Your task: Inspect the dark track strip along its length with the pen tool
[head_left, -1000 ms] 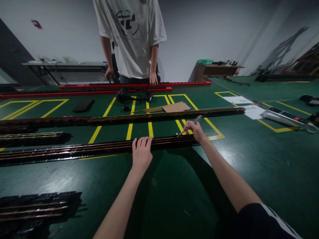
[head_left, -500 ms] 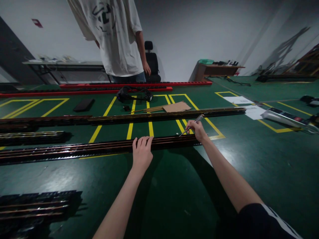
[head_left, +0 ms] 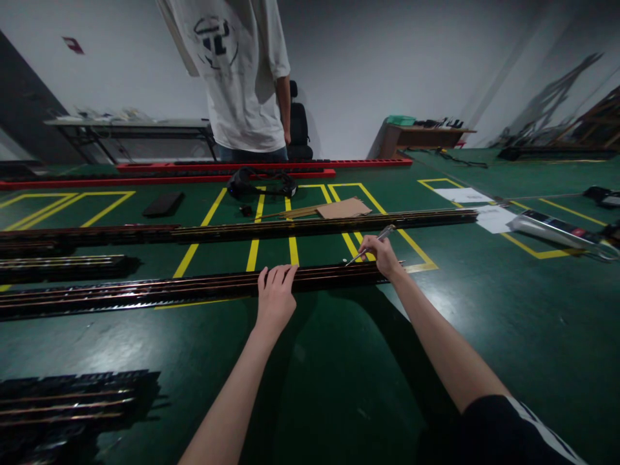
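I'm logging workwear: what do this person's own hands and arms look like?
The left hand and right hand wear no gloves, and no watch shows on either wrist. The forearms are bare. The right sleeve is dark with white striping and ends near the elbow; the left sleeve is out of view.

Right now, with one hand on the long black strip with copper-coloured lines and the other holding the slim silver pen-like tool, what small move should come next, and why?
Probably ease the slim silver tool slightly lower toward the black strip: the right hand holds it slanting down at the strip's far edge, contact unclear, while the left hand rests on the strip.
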Action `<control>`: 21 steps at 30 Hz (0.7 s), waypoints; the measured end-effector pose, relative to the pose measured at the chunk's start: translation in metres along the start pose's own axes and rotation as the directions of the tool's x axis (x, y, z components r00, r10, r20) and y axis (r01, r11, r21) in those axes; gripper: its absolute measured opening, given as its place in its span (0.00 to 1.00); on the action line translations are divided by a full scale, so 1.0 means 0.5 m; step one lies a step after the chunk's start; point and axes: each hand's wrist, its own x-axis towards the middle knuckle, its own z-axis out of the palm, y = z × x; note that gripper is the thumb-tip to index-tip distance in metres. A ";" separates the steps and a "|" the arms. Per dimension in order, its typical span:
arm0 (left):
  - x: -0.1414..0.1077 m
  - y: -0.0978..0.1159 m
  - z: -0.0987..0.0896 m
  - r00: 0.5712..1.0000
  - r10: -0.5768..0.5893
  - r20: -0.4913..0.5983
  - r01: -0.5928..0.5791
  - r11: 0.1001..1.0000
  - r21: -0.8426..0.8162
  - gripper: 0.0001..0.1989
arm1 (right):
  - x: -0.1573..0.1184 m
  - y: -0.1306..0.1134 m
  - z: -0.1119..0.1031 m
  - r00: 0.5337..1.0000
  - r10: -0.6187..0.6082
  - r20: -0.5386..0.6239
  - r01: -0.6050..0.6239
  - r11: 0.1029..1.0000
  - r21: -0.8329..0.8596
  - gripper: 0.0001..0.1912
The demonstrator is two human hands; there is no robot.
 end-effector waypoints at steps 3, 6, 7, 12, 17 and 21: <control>0.001 0.001 -0.004 1.000 -0.013 0.009 0.013 1.000 -0.027 0.24 | 0.000 0.003 -0.003 1.000 -0.005 -0.020 0.005 1.000 0.010 0.10; 0.002 0.003 -0.008 0.999 -0.026 0.020 0.027 0.998 -0.053 0.22 | 0.001 0.005 -0.003 0.999 -0.009 -0.042 0.009 1.000 0.019 0.09; 0.002 0.004 -0.010 0.999 -0.031 0.026 0.032 0.998 -0.058 0.21 | 0.001 0.005 -0.003 0.999 -0.009 -0.048 0.010 1.000 0.021 0.09; 0.005 0.008 -0.013 0.998 -0.048 0.042 0.050 0.998 -0.047 0.20 | 0.002 0.004 -0.004 0.998 -0.005 -0.057 0.006 1.000 0.016 0.09; 0.006 0.011 -0.013 0.999 -0.042 0.028 0.043 0.999 -0.021 0.20 | 0.000 -0.001 -0.002 0.999 0.001 -0.050 0.000 1.000 0.024 0.09; 0.005 0.010 -0.011 0.999 -0.037 0.011 0.037 0.999 0.002 0.19 | -0.001 -0.002 0.000 0.999 0.000 -0.045 0.001 0.999 0.037 0.09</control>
